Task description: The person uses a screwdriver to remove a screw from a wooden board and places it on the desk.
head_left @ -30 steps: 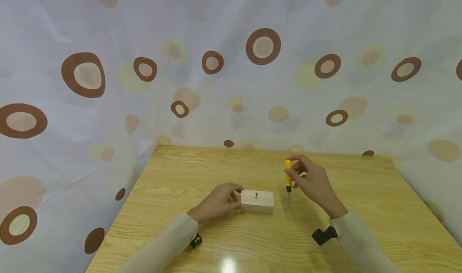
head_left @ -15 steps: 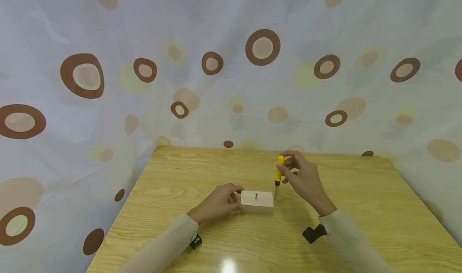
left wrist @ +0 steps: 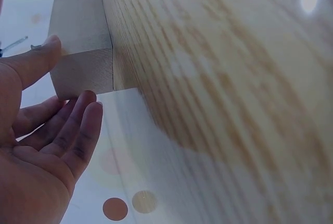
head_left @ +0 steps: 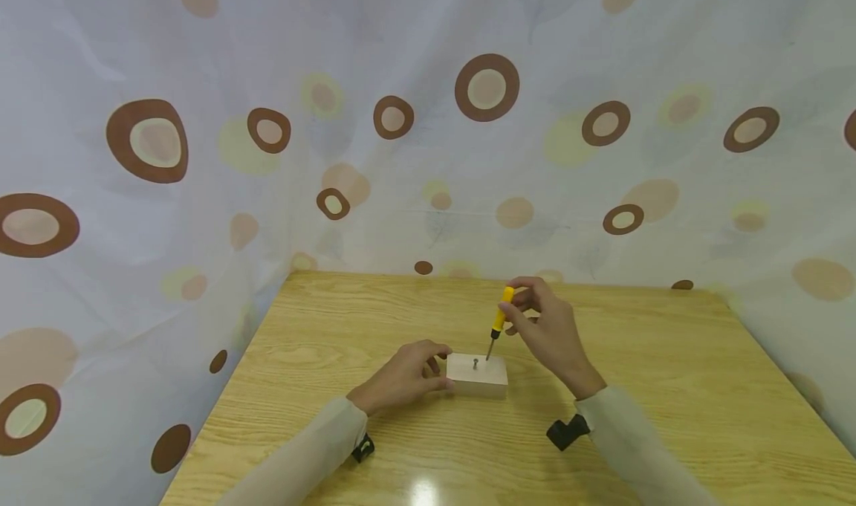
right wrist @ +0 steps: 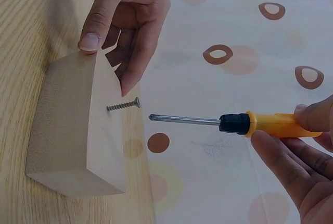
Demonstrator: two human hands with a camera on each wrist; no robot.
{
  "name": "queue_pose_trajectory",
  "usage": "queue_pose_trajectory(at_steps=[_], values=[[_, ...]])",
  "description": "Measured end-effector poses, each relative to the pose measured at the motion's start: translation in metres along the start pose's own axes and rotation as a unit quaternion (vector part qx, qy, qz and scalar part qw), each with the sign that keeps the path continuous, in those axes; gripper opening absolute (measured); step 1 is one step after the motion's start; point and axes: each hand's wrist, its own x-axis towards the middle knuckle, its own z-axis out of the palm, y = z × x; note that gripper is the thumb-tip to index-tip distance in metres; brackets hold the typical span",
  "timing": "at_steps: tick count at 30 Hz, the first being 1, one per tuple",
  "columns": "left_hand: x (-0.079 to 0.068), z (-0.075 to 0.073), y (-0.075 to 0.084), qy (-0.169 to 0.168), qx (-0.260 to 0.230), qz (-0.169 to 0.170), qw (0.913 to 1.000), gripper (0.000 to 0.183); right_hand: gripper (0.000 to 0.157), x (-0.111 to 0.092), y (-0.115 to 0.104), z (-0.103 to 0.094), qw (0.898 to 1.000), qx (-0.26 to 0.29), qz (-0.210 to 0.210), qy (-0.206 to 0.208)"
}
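A pale wooden block (head_left: 477, 387) lies on the table, and a screw (right wrist: 124, 105) stands up out of its top face. My left hand (head_left: 404, 376) grips the block's left end between thumb and fingers, as the left wrist view also shows on the block (left wrist: 83, 21). My right hand (head_left: 548, 335) pinches the yellow handle of a screwdriver (head_left: 503, 311). The screwdriver slants, tip down, over the block just right of the screw. In the right wrist view a small gap separates the screwdriver's (right wrist: 187, 120) cross tip from the screw head.
The wood-grain table (head_left: 321, 320) extends around both hands. A white curtain (head_left: 428, 164) with brown and beige dots hangs behind it and along both sides. Dark wrist straps (head_left: 567, 432) sit at the sleeves.
My right hand has carried the screwdriver leftward, from beside the block to over it, its tip now near the screw and the handle more tilted. My left hand and the block have stayed put.
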Motion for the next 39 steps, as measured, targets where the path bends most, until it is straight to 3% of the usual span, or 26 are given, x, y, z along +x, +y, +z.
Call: queue_pose_trajectory(at_steps=[8,15,21,25,29,39], values=[[0.001,0.0,0.0,0.0,0.003,-0.005,1.0,0.063,0.034,0.001,0.001,0.009,1.0,0.015,-0.005,-0.004],[0.002,-0.001,0.001,-0.003,-0.002,-0.014,0.9999,0.06,0.036,0.002,0.029,0.018,1.0,0.014,-0.013,-0.008],[0.002,-0.001,0.002,-0.003,-0.001,-0.019,0.9998,0.059,0.035,0.003,0.038,0.019,0.997,-0.045,-0.053,-0.017],[0.002,-0.002,0.003,-0.003,-0.001,-0.017,0.9999,0.059,0.034,0.005,0.034,0.02,0.987,-0.112,-0.107,-0.033],[0.002,-0.002,0.004,-0.003,0.0,-0.019,0.9998,0.059,0.035,0.006,0.031,0.019,0.981,-0.132,-0.134,-0.049],[0.001,-0.002,0.004,-0.004,-0.008,-0.027,0.9996,0.059,0.032,0.01,0.028,0.012,0.984,-0.119,-0.112,-0.073]])
